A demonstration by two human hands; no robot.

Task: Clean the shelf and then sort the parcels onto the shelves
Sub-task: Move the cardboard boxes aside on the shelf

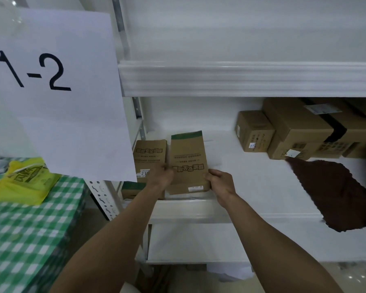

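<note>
Head view: a white paper sign (pixel 51 92) reading "1-2" in black hangs over the shelf's left post and hides what lies behind it. On the white shelf (pixel 251 187), near its front left corner, a brown paper parcel (pixel 187 161) lies flat, green band at its far end, its printed Chinese lines upside down to the camera. The left hand (pixel 162 176) pinches its left edge and the right hand (pixel 219 182) curls around its right edge. Just beside it on the left lies a second paper parcel (pixel 149 157) whose white label shows "21". Cardboard boxes (pixel 300 127) with small labels too blurred to read fill the back right. A brown cloth (pixel 334 193) drapes over the front edge. A yellow printed bag (pixel 25 180) sits on a green checked table (pixel 19 240).
</note>
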